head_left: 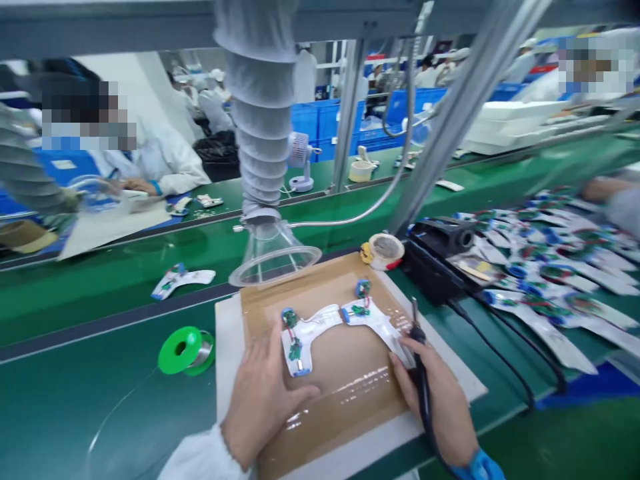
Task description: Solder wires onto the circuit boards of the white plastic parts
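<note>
**A:** We're live at the green desk (pixel 75 413), and the left hand (pixel 260 400) is down on the cardboard pad (pixel 345 380), fingers open and spread, their tips right by a white strip (pixel 313 327).

**B:** And the right hand (pixel 435 400)?

**A:** Fingers closed around a soldering iron (pixel 424 393), held like a pen, with its tip pointing up just off the end of a second white strip (pixel 373 319). Both strips lie on the pad, carrying small green circuit boards (pixel 290 319) and thin red wires.

**B:** Where could this go wrong?

**A:** The hot tip's the big risk. One slip of the right hand could melt a strip or scorch the pad. Nothing seems to clamp the strips either, so a nudge could slide them, and a snagged wire could pull loose.

**B:** How's the room around that pad?

**A:** Tight beyond it! A clear plastic funnel (pixel 274 253) hangs over the far edge, with a roll of tape (pixel 383 251) just past the far corner. To the right, a heap of finished-looking strips (pixel 550 280) crowds in, and the right hand sits close to the pad's edge. The roomiest side is left, out to a reel of solder (pixel 186 351).
</note>
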The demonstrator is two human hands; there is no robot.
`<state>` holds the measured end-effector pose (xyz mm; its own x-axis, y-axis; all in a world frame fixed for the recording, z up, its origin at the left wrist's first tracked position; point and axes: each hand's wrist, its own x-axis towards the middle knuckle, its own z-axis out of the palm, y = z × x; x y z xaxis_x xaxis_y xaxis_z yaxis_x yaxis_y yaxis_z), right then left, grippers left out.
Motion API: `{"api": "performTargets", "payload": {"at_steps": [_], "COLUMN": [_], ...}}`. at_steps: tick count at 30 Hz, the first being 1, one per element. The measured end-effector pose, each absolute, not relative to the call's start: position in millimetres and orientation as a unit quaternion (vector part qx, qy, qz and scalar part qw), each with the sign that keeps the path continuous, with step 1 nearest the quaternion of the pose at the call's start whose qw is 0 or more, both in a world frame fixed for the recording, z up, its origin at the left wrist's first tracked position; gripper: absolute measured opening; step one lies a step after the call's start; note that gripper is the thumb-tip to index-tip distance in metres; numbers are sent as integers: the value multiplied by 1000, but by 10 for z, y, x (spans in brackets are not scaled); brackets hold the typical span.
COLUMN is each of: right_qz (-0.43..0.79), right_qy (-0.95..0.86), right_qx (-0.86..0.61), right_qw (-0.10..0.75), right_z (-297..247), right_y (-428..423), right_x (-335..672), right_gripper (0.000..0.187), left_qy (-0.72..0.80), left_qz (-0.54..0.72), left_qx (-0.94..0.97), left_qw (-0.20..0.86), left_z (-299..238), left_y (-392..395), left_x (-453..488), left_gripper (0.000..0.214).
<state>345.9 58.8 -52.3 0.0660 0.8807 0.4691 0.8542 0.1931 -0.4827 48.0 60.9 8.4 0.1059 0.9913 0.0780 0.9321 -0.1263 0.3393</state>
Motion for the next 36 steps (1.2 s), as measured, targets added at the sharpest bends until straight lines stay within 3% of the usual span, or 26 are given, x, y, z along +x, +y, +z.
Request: {"api": "performTargets", "payload": {"at_steps": [5, 14, 19, 28, 33, 36], "right_qz": [3, 5, 10, 35, 42, 33], "right_qy": [-692, -695, -693, -685, -684, -689], "right_qx": [-626, -628, -635, -651, -657, -648], "right_qw": [359, 348, 341, 326, 314, 323], "right_z": [-552, -494, -472, -558, -574, -581], "right_y": [608, 604, 602, 613, 601, 589], "right_x": [3458, 3454, 3438, 3472, 3482, 3467], "right_gripper": [46, 52, 48, 65, 65, 61], "left_qy": [648, 636, 662, 712, 761, 811], "left_qz": [180, 207, 266, 319, 365, 289], "left_qx": [722, 706, 675, 624, 537, 509], "left_qw": [162, 232, 186, 52, 5, -4], "left_z": [-43, 242, 483, 767, 1045, 1001], "left_y": [694, 442, 172, -1, 352, 796], "left_x": [633, 427, 28, -641, -1528, -2046], "left_gripper": [128, 112, 112, 111, 129, 121]}}
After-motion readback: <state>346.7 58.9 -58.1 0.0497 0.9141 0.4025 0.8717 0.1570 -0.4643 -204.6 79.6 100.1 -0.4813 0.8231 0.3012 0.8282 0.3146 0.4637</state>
